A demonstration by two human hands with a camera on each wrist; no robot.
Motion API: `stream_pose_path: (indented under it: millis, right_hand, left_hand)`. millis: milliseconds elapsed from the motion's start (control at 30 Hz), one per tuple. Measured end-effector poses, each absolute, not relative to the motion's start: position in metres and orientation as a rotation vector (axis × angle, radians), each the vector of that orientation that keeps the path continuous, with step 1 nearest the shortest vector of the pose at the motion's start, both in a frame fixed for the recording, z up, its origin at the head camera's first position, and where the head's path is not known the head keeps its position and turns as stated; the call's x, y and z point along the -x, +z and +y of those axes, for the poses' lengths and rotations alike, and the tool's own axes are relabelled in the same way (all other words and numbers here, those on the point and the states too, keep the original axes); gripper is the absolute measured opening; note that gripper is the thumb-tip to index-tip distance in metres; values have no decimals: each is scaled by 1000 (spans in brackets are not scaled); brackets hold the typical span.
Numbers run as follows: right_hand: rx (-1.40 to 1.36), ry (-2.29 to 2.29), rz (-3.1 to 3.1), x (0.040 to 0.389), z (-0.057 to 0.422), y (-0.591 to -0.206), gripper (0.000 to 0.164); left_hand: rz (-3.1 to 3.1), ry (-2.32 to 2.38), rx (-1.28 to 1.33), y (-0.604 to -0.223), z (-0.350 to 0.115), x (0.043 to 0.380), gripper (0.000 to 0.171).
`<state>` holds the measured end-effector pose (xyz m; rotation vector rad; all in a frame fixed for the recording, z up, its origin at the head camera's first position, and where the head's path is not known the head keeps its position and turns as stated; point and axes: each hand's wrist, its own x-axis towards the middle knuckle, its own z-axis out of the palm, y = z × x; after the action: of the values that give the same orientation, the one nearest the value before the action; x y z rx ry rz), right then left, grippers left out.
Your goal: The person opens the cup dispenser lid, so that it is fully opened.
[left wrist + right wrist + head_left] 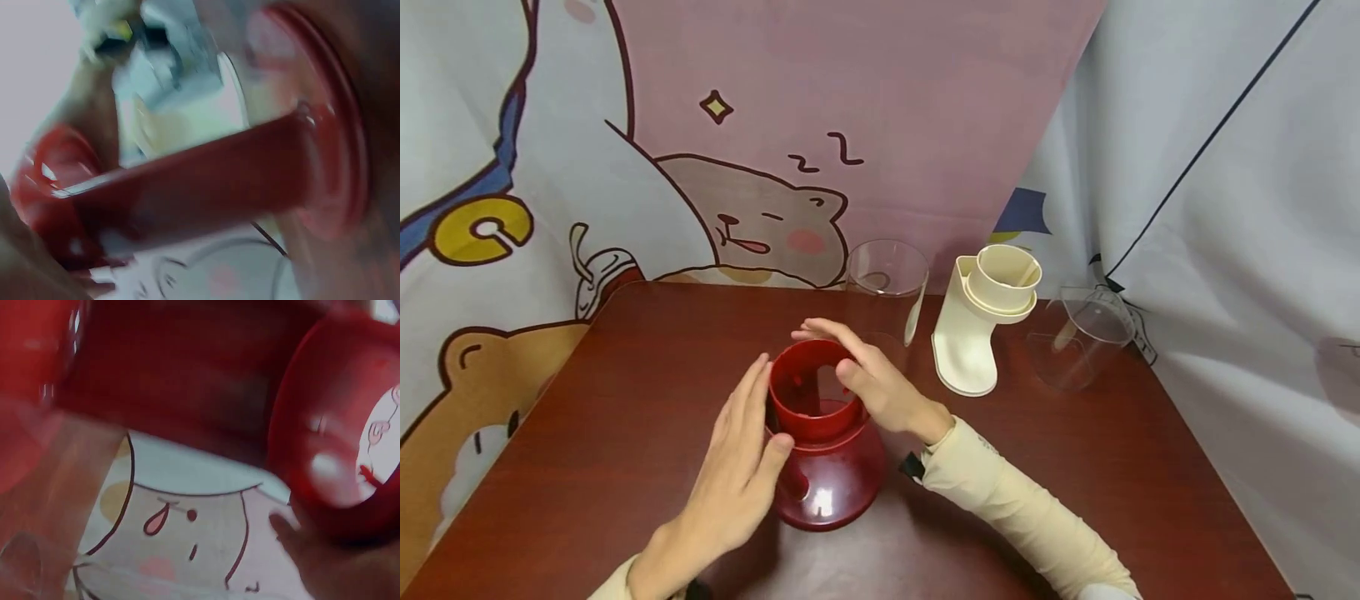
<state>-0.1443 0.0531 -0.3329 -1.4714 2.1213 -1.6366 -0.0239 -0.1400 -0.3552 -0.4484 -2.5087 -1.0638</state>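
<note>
A glossy red plastic stand (pixel 833 492) with a round open collar on top and a flared base stands upright on the table. In the left wrist view, its column (pixel 206 181) joins the round base. My left hand (pixel 730 471) lies along the collar's left side with straight fingers, the thumb in front. On the right side, my right hand (pixel 883 383) is against the collar, thumb near the rim and fingers extended behind it. Seen from the right wrist, the collar (pixel 312 419) is beside that hand. Both wrist views are blurred, so exact contact is hard to tell.
Behind the hands stands a clear cylinder (pixel 887 287). To its right is a cream stand (pixel 967 350) with a round cup-like top, then a clear container (pixel 1078 346) with a cut-out side. A printed cloth (pixel 880 100) hangs along the back of the dark red-brown table (pixel 647 367).
</note>
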Motion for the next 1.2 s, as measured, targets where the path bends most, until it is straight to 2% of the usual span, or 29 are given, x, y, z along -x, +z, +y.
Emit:
stream_pose_path:
  millis: [167, 367, 467, 567, 633, 767, 900, 1067, 1200]
  right_hand:
    - [1247, -1608, 2492, 111, 45, -337, 86]
    - [1044, -1440, 2751, 80, 32, -330, 90]
    - [992, -1358, 2737, 78, 36, -322, 93]
    - [1047, -1283, 2647, 91, 46, -313, 94]
    - [1133, -1242, 2555, 105, 52, -309, 96]
    - [1272, -1265, 2371, 135, 57, -308, 104]
    - [1265, -1383, 2233, 150, 49, -321, 109]
    - [1272, -1295, 2385, 147, 42, -331, 117]
    - [1255, -1072, 2623, 139, 41, -328, 126]
  left_hand:
    - [-2401, -1243, 567, -366, -164, 54, 55]
    - [-2266, -1499, 819, -373, -186, 81, 52]
    - [-2242, -1483, 811, -372, -187, 83, 52]
    - [-2229, -1387, 689, -363, -180, 70, 51]
    - [-2229, -1302, 578, -353, -174, 54, 54]
    - [-2384, -1204, 367, -333, -158, 21, 81]
    - [-2627, -1098, 266, -329, -146, 18, 101]
    - [-2689, -1013, 274, -336, -152, 32, 104]
    - [-2704, -949, 344, -336, -167, 39, 97]
